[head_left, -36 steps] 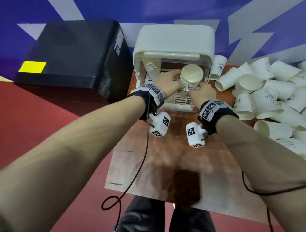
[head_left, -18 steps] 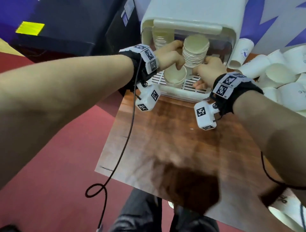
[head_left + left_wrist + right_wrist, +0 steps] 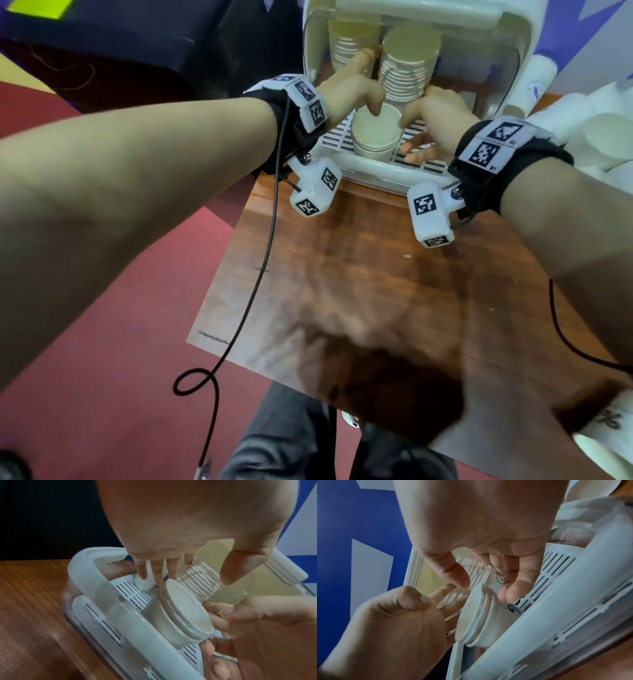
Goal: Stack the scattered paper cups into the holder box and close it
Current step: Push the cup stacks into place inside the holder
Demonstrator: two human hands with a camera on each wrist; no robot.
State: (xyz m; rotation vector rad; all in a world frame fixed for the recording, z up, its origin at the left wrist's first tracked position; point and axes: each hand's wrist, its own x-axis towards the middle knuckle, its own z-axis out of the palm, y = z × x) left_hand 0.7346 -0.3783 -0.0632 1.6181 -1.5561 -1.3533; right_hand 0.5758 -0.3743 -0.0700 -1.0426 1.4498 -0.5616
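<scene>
Far left, well apart from the work: a black box (image 3: 120, 51) beside the wooden table (image 3: 359, 274).

Next, the left hand (image 3: 349, 92), reaching into the open front of the white holder box (image 3: 507, 68). Fingers (image 3: 142, 573) nearly straight, tips down by the slotted floor (image 3: 337, 137) behind the cups; thumb resting at the rim of the short stack of cups (image 3: 376, 137). Relaxed, clasping nothing.

Deep in the box on the left, a back stack (image 3: 346, 44), upright, partly hidden by the raised lid.

In the middle at the front of the box, standing on the slotted floor: the short stack, only a few cups nested. Long axis close to upright, perhaps leaning slightly; wide mouth up, narrow base down on the floor. Touching the box's front rim, or only near it: cannot tell.

Just behind it, the tall stack (image 3: 407, 68), many rolled rims showing, also upright with its mouth up.

Right of that, the right hand (image 3: 435, 116), grasping the short stack near its rim, thumb (image 3: 457, 577) on one side and curled fingers (image 3: 510, 592) on the other.

Far right, outside the box: loose cups (image 3: 599, 137) piled on the table, most lying on their sides.
</scene>
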